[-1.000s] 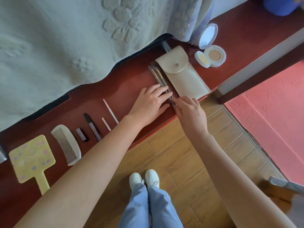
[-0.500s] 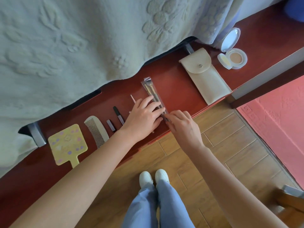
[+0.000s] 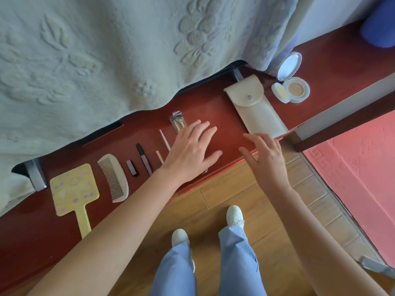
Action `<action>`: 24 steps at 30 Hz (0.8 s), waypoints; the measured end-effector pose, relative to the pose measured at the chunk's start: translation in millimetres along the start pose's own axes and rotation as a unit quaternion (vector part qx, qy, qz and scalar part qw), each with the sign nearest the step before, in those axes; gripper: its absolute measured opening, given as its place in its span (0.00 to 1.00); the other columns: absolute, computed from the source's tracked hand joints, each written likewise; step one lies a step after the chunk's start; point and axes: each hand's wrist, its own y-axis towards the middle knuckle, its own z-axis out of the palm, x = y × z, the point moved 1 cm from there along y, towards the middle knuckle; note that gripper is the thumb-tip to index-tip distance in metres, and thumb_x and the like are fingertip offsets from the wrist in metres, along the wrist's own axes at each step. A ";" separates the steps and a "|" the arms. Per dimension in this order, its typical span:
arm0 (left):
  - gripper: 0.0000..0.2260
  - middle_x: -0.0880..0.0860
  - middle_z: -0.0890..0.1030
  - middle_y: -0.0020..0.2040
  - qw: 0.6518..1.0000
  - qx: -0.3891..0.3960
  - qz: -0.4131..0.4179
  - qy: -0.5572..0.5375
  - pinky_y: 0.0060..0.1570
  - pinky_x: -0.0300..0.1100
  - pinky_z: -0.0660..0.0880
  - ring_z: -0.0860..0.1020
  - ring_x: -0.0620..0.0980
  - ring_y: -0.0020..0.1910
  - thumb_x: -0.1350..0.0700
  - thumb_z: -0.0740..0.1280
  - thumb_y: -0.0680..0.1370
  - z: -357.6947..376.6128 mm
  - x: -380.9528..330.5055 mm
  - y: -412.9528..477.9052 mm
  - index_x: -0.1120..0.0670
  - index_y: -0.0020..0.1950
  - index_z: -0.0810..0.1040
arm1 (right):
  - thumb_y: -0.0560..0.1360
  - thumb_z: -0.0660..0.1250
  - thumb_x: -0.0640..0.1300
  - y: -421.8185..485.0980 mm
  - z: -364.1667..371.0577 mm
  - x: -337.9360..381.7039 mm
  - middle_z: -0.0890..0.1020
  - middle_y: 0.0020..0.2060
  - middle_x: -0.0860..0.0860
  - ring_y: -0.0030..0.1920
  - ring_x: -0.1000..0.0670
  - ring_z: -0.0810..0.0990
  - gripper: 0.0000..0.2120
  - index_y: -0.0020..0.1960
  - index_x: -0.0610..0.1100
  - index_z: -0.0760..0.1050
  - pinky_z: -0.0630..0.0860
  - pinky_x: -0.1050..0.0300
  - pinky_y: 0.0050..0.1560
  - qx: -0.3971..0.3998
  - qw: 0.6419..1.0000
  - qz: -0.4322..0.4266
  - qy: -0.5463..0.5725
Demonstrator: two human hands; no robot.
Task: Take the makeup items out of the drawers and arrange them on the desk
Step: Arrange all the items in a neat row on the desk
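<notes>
Makeup items lie in a row on the red-brown desk (image 3: 218, 116). From the left: a yellow hand mirror (image 3: 73, 189), a pale comb (image 3: 113, 177), a small dark tube (image 3: 131, 167), a dark pencil (image 3: 143, 159), a short pink cap (image 3: 159, 157), a thin pink stick (image 3: 164, 139), a clear packet of brushes (image 3: 177, 121), a cream snap pouch (image 3: 254, 105) and an open powder compact (image 3: 294, 87). My left hand (image 3: 192, 150) hovers open, fingers spread, over the lower part of the brush packet. My right hand (image 3: 265, 152) is open at the desk's front edge, holding nothing.
A pale green embossed blanket (image 3: 102, 56) hangs over the back of the desk. Wooden floor (image 3: 239, 189) and my white shoes lie below the desk edge. A pink mat (image 3: 359, 167) is at the right, a blue object (image 3: 378, 28) at the top right.
Both hands slid the brush packet left, away from the pouch toward the pink stick, then let go. Now both hands are open with fingers spread. The camera view has shifted.
</notes>
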 end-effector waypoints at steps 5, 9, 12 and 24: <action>0.31 0.59 0.70 0.69 0.998 -0.016 -0.050 -0.025 0.67 0.54 0.65 0.65 0.57 0.70 0.38 0.54 0.76 18.4 -43.3 45.6 0.59 0.70 0.67 | 0.75 0.68 0.47 29.8 -37.1 -62.1 0.77 0.58 0.45 0.60 0.43 0.71 0.18 0.63 0.43 0.75 0.65 0.54 0.59 0.004 0.999 0.047 0.012; 0.32 0.59 0.71 0.68 0.996 -0.024 -0.076 -0.027 0.66 0.52 0.66 0.68 0.57 0.67 0.37 0.55 0.75 39.7 -71.0 78.0 0.60 0.69 0.68 | 0.75 0.67 0.49 52.1 -47.2 -100.1 0.76 0.60 0.46 0.61 0.44 0.71 0.20 0.64 0.43 0.73 0.67 0.52 0.60 0.051 0.998 0.031 0.015; 0.32 0.59 0.70 0.67 0.995 -0.028 -0.089 -0.015 0.65 0.52 0.68 0.69 0.56 0.67 0.37 0.59 0.74 55.0 -81.2 91.6 0.59 0.68 0.68 | 0.73 0.68 0.50 64.8 -45.2 -117.1 0.77 0.59 0.46 0.60 0.44 0.72 0.23 0.66 0.43 0.72 0.67 0.55 0.58 0.095 0.995 -0.019 0.023; 0.33 0.59 0.70 0.68 0.991 -0.036 -0.127 0.037 0.64 0.53 0.67 0.68 0.58 0.67 0.35 0.63 0.71 65.1 -83.0 83.6 0.56 0.68 0.70 | 0.71 0.71 0.48 79.8 -27.1 -127.4 0.79 0.57 0.48 0.54 0.46 0.73 0.26 0.66 0.43 0.72 0.66 0.61 0.55 0.152 0.977 -0.137 0.053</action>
